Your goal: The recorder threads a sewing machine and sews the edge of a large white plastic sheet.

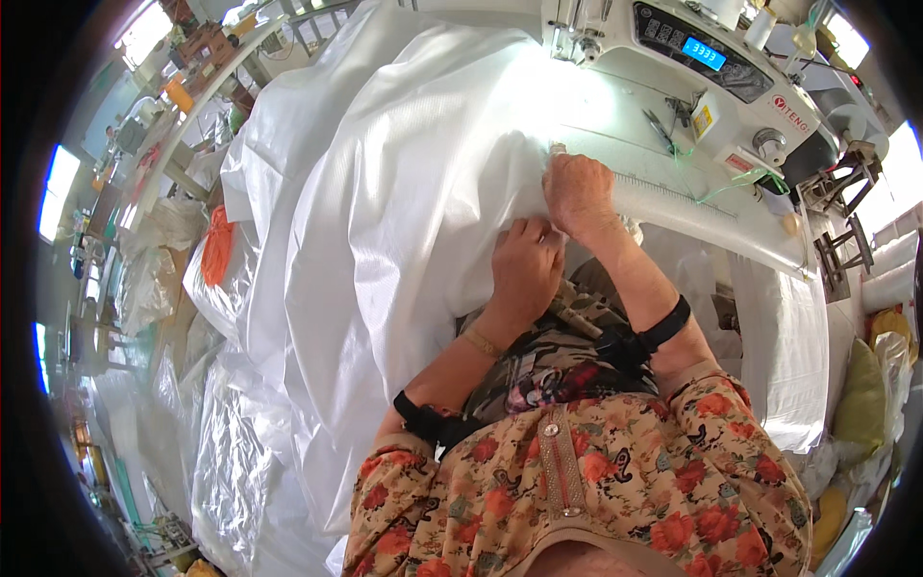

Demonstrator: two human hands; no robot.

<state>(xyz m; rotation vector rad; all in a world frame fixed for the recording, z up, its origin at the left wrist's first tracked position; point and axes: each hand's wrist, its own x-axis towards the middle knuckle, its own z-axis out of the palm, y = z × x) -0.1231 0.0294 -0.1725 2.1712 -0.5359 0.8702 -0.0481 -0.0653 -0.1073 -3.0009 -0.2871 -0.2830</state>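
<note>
A large white woven-plastic sheet [404, 183] spreads in loose folds from the sewing table down over my lap and off to the left. At the table's front edge my right hand [579, 195] is closed, its fingers curled on the right border of the sheet. My left hand [529, 269] sits just below and to the left, closed on the same border, with its fingertips partly hidden. The two hands almost touch. Beyond them is a white sewing machine [711, 58], its needle area [580, 48] brightly lit at the top.
Thread snips [660, 130] and green thread [740, 185] lie on the white sewing table [692, 207], right of my hands. A ruler scale [663, 192] runs near its front edge. Orange twine [217, 248] hangs at the left. Sacks [860, 399] stand at the far right.
</note>
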